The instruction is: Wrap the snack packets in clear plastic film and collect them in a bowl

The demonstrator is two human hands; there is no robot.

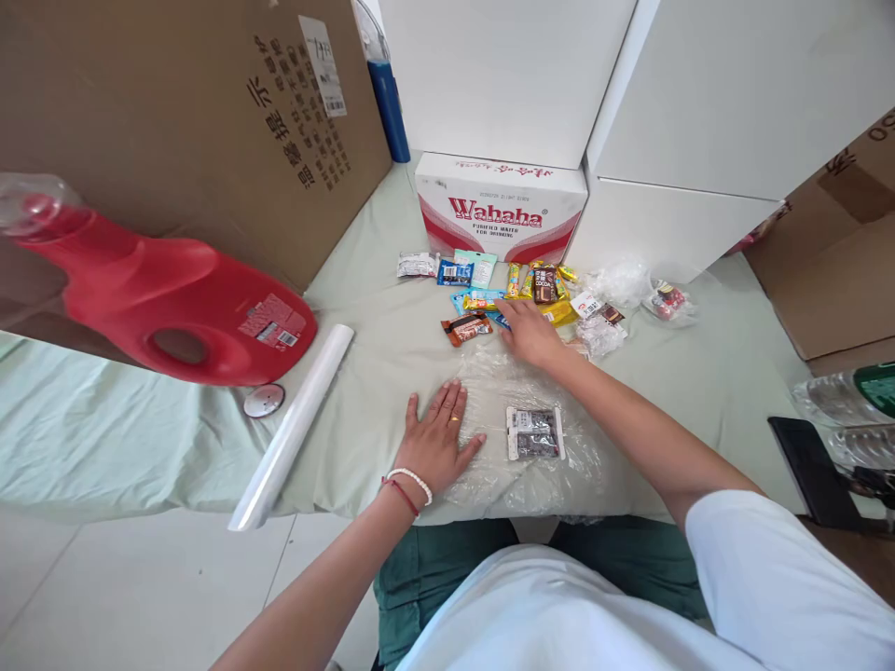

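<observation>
My left hand [434,438] lies flat with fingers spread, at the left edge of a sheet of clear plastic film [482,475]. On the film rests a small dark packet with white ends [535,433]. My right hand [528,333] reaches over the snack pile, its fingertips at a yellow packet [479,300] and a blue packet [498,319]; whether it grips either is not clear. Left of it is a brown-orange packet [465,328]. Behind lie a brown cocoa packet [544,284], a dark blue packet [455,273] and a pale green packet [482,267].
A roll of plastic film [294,424] and a round lid [264,400] lie near a red detergent bottle [202,308]. A large carton [210,121] stands at left, a Wahaha box [503,210] behind the snacks. Crumpled clear bags [619,280] and a black phone-like object [815,471] are at right.
</observation>
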